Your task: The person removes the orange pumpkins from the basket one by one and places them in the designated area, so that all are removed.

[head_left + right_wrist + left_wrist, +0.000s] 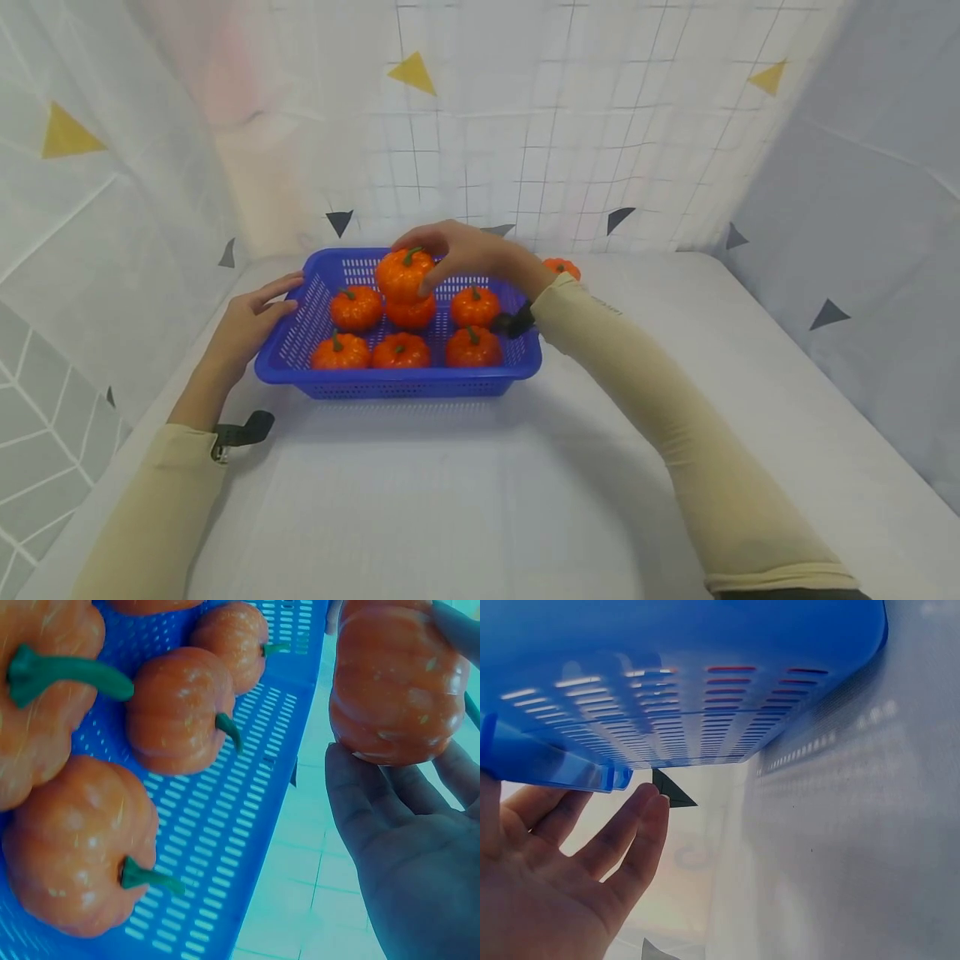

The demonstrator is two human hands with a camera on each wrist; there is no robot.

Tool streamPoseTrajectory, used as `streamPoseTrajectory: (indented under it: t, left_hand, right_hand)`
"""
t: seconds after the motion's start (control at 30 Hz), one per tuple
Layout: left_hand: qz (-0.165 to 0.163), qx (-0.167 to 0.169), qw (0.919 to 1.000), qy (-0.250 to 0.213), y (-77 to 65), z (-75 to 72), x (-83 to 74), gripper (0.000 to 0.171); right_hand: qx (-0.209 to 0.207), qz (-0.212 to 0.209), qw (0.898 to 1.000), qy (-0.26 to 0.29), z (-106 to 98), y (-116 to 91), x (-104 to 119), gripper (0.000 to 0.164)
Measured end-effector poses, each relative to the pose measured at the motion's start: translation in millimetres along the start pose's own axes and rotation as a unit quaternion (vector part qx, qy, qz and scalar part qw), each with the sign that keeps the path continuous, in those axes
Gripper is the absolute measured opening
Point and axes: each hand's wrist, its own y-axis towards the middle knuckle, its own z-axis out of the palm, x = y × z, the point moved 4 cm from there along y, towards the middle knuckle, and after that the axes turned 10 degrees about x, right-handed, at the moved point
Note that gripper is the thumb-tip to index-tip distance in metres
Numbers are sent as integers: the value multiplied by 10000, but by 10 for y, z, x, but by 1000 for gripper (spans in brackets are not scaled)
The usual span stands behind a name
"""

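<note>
My right hand grips a small orange pumpkin with a green stem, holding it above the blue plastic basket. In the right wrist view the fingers and thumb wrap round that pumpkin. Several similar pumpkins sit in the basket, one partly hidden beneath the held one. At the basket's left rim, my left hand rests with its fingers extended. The left wrist view shows the left hand beside the slotted basket wall, holding nothing else.
Another orange pumpkin lies on the white table behind the basket's right end, partly hidden by the right forearm. A white sheet with a grid pattern hangs behind the table.
</note>
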Motion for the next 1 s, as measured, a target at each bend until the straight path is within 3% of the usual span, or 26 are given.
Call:
streamPoseTrajectory:
  t: [0.2, 1.0]
  left_hand:
    - [47, -4, 10000, -23, 8, 1, 5, 52]
    - [204, -145, 9997, -25, 59, 8, 18, 49]
  right_hand:
    - [-205, 307, 9993, 4, -83, -136, 4, 71]
    - [-987, 624, 9932, 5, -491, -755, -194, 65]
